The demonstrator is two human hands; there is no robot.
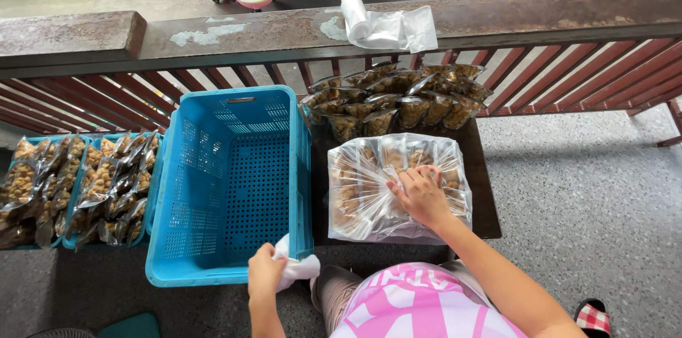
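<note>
Dark table (pixel 485 196), right hand (pixel 420 196) atop snack bag (pixel 362 196)

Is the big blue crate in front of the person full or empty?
Empty. The blue crate shows its bare perforated floor and walls, with nothing inside. The left hand, holding a white cloth, is at its near rim.

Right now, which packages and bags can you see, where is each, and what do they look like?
Big clear bag: on the dark table, under the right hand, stuffed with brown snacks.
Small snack packets: rows at the table's far end, clear, brown contents.
More snack packets: in trays left of the empty blue crate.
Roll of plastic bags: on the railing, whitish.
White piece: in the left hand.
</note>
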